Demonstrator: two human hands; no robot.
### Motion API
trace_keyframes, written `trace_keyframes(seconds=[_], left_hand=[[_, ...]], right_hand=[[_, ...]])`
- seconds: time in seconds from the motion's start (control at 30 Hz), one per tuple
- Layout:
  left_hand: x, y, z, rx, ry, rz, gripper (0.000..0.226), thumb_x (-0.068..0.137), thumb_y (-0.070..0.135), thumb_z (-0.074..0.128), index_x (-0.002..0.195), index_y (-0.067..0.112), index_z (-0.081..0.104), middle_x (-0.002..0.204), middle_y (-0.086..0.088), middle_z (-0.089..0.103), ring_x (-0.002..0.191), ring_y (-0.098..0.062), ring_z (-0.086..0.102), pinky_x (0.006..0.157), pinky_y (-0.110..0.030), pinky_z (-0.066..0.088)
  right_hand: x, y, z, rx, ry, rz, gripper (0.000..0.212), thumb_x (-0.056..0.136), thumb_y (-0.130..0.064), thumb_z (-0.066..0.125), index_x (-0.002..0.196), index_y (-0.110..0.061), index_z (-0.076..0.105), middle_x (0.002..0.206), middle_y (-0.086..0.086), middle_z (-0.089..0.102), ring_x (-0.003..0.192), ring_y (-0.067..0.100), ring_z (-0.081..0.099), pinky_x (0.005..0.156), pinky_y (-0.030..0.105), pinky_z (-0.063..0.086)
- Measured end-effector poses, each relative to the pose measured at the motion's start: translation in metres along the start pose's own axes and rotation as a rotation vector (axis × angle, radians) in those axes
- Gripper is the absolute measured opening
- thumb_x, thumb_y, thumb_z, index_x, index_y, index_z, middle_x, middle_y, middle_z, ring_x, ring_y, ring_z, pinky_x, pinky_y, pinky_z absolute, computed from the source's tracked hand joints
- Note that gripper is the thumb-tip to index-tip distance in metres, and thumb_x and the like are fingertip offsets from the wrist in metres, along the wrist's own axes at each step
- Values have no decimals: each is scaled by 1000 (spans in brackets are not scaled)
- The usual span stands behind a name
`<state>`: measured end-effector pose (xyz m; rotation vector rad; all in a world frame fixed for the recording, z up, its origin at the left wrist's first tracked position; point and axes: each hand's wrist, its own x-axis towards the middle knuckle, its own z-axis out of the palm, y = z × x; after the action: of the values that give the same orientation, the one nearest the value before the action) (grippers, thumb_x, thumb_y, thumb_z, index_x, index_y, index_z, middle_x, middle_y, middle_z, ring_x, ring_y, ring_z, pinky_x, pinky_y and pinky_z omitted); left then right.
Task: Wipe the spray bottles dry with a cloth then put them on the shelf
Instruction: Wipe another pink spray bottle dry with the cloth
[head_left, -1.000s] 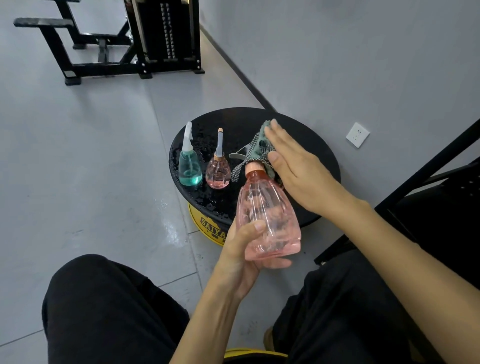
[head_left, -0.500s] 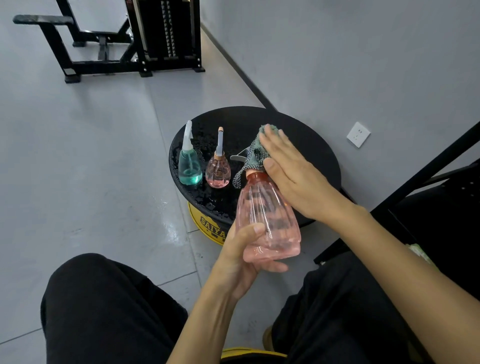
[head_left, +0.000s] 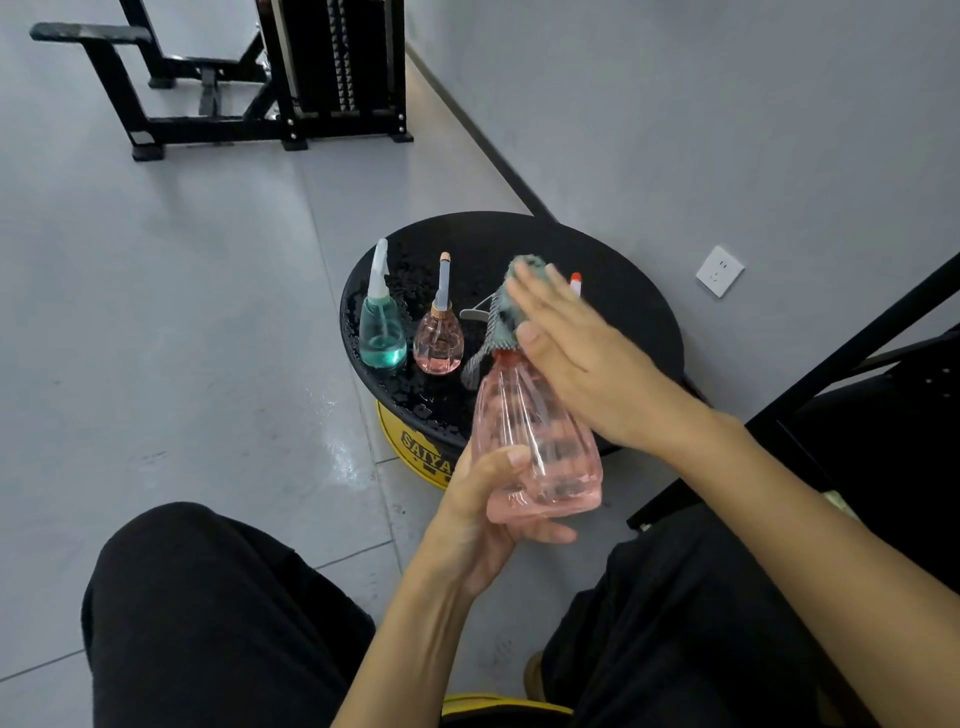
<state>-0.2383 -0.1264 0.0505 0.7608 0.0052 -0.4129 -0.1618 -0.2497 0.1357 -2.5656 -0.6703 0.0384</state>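
Note:
My left hand (head_left: 483, 512) grips the base of a large pink spray bottle (head_left: 537, 441), held tilted above my lap. With straight fingers, my right hand (head_left: 576, 353) presses a grey-green cloth (head_left: 496, 325) against the bottle's spray head. The head's orange nozzle tip (head_left: 575, 282) shows past my fingers. A teal spray bottle (head_left: 382, 332) and a small pink spray bottle (head_left: 439, 338) stand upright on the wet round black table (head_left: 623, 291).
The table sits on a yellow drum (head_left: 410, 447) by the grey wall, which has a white socket (head_left: 719, 270). A black frame (head_left: 831, 364) rises at right. Gym equipment (head_left: 270, 104) stands far back. My black-trousered knees are below.
My right hand slid the cloth up and over the spray head, uncovering the orange nozzle tip. My left hand keeps the bottle in about the same place.

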Motion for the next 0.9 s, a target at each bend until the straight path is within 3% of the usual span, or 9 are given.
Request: trace_keyframes(seconds=[0.1, 0.2, 0.37, 0.6, 0.9], left_hand=[[-1, 2, -2, 14, 11, 2, 121, 38, 47, 92, 136, -2, 41, 96, -11, 74, 78, -27, 73, 45, -32, 57], [-1, 3, -2, 22, -3, -15, 122, 37, 47, 93, 135, -3, 40, 99, -13, 72, 79, -29, 72, 45, -32, 57], [-1, 0, 3, 61, -21, -17, 117, 39, 47, 92, 137, 6, 42, 108, -14, 69, 84, -30, 72, 46, -32, 57], [-1, -1, 1, 32, -20, -9, 108, 41, 48, 91, 133, 10, 48, 106, -14, 70, 82, -29, 72, 46, -33, 57], [-2, -8, 8, 47, -37, -23, 111, 43, 47, 91, 136, 9, 44, 110, -15, 68, 82, -31, 71, 45, -31, 57]], right_hand=[[-10, -10, -2, 25, -37, -95, 49, 104, -34, 26, 151, -21, 23, 159, -13, 12, 145, -3, -2, 113, 10, -4], [-6, -7, -13, -10, -61, -152, 50, 101, -38, 26, 148, -23, 32, 156, -15, 23, 144, -4, 7, 118, 19, 7], [11, 2, -20, -139, -45, -84, 49, 104, -36, 25, 151, -19, 24, 159, -8, 17, 147, 4, 3, 121, 33, 8], [-11, -11, -12, -102, -113, -132, 50, 103, -38, 24, 150, -20, 27, 158, -14, 16, 145, -3, 1, 117, 16, 1], [11, 7, -20, -161, -82, -13, 50, 104, -35, 23, 152, -19, 21, 160, -6, 14, 147, 5, 4, 120, 26, 4]])
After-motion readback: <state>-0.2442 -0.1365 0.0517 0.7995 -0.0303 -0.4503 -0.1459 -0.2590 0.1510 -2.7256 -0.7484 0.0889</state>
